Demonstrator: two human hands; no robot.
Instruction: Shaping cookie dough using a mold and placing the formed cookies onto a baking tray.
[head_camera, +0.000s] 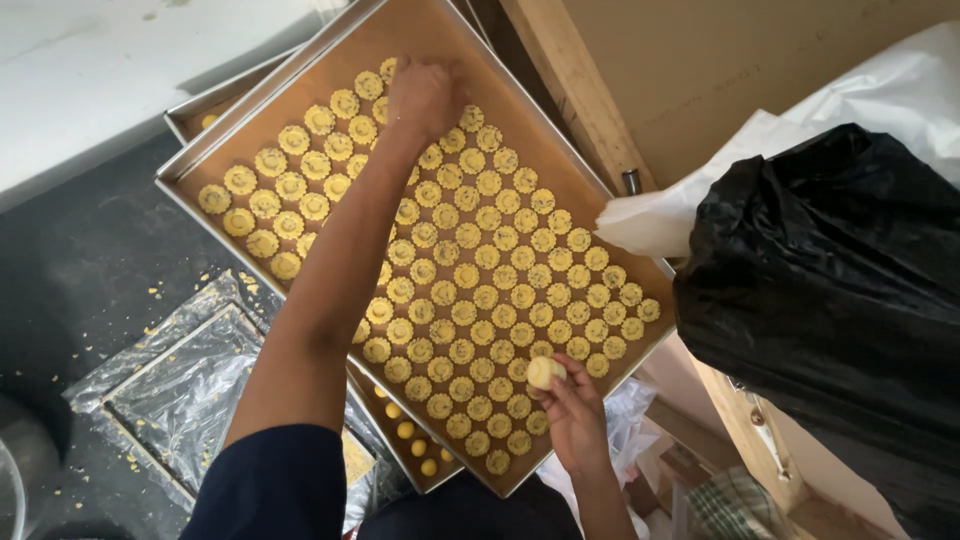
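A large metal baking tray (520, 100) lined with brown paper holds several rows of small yellow flower-shaped pastries (480, 270). My left hand (425, 95) reaches to the tray's far end, fingers bunched down among the pastries there; what it pinches is hidden. My right hand (572, 410) hovers over the near corner, holding a small pale dough ball (545, 372) between its fingertips.
A second tray (200, 108) lies under the first, and small yellow balls (405, 430) show on a lower tray. A plastic-wrapped tray (170, 390) sits at left on the dark crumb-strewn surface. A black plastic bag (830, 290) and white bags (690, 210) crowd the right.
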